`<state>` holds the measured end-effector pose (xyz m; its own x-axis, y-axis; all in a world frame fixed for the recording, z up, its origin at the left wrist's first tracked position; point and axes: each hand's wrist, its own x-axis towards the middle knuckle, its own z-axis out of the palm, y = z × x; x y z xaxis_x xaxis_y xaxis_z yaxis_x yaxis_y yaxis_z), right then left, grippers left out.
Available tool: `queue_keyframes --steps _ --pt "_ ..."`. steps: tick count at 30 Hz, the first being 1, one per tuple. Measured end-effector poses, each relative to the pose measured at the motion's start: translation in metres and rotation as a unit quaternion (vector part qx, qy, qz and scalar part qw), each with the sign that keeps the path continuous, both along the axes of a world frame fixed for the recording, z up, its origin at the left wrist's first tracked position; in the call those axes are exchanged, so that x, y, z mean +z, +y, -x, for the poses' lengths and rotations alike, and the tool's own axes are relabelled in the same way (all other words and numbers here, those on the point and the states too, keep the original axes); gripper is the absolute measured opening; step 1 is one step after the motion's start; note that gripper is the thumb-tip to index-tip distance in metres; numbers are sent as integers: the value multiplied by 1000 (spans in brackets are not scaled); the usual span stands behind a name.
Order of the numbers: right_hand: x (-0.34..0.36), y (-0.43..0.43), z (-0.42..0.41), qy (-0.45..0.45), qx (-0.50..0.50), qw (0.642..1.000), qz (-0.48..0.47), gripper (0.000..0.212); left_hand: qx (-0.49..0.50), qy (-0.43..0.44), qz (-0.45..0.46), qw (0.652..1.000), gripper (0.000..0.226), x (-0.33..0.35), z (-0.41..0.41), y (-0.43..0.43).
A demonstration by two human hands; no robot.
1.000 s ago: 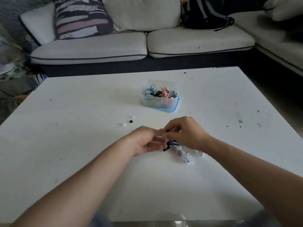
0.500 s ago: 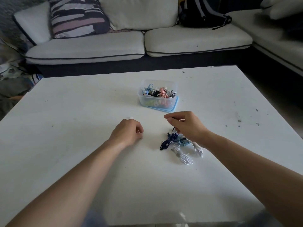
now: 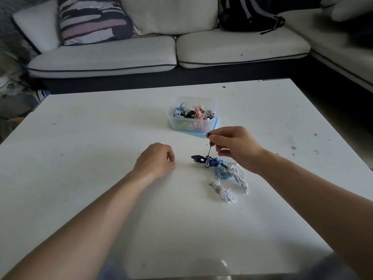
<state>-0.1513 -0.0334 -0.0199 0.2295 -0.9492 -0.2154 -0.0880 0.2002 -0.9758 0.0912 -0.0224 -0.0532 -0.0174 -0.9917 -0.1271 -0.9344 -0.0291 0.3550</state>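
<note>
A dark blue earphone cable (image 3: pixel 210 161) is held up by one end above the white table (image 3: pixel 101 138) by the right hand (image 3: pixel 236 148).
The palm of the left hand (image 3: pixel 155 160) is hidden under its curled fingers, so it cannot be told whether anything is held there; the hand is rested on the table, well apart from the cable. The cable's dark end is pinched between the right thumb and forefinger tips (image 3: pixel 214 133), with the other fingers loosely bent. The coiled remainder is seen on the table just below those fingers, touching a light blue earphone bundle (image 3: pixel 222 172).

clear plastic box (image 3: pixel 191 124), matt white table (image 3: pixel 101 138)
</note>
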Motion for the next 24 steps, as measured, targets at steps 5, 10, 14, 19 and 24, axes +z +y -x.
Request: queue_keyframes --steps 5,10,14,19,24 --pt "6 -1 4 3 19 1000 -1 13 62 219 -22 974 10 27 9 9" --pt "11 7 -2 17 26 999 23 11 64 394 -63 915 4 45 16 18" --pt "13 18 -11 -27 12 999 30 8 76 531 -107 837 11 48 22 21" --pt "12 27 -19 -54 1 998 33 5 100 631 -154 754 23 54 25 22" --pt "11 30 -24 -60 -13 998 31 6 94 662 -180 722 28 55 26 23"
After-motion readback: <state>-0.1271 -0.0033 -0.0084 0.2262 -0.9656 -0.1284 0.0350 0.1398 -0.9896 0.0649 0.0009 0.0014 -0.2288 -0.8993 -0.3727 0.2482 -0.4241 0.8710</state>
